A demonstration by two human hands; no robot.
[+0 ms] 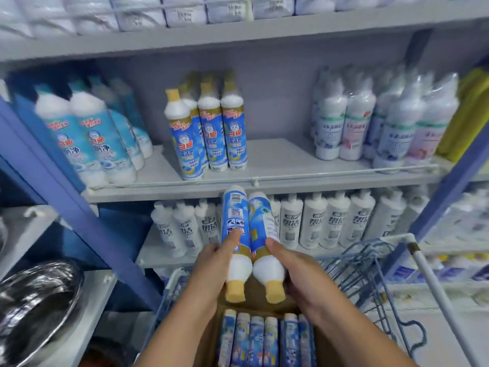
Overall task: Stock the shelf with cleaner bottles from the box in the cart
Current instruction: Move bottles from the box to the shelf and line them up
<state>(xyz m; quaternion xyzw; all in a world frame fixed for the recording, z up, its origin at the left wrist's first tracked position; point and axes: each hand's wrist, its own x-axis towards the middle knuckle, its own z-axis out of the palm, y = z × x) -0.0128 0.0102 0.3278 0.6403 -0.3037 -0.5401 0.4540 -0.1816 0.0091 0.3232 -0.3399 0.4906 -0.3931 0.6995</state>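
hands (211,263) round two bottles (236,229)

Even, cool white light fills the aisle, casting only faint shadows. Blur smears the bottles at 9 o'clock (87,139) and the top shelf (185,35) at 12 (labels unreadable). Wide-angle distortion bows the uprights, and glare streaks the steel bowl (37,308) at 8 o'clock.

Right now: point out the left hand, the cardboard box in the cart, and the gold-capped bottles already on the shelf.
left hand (209,268), head view, back of the hand.
cardboard box (254,295), head view, inner back flap.
gold-capped bottles on the shelf (211,136), head view, blue label of a middle bottle.
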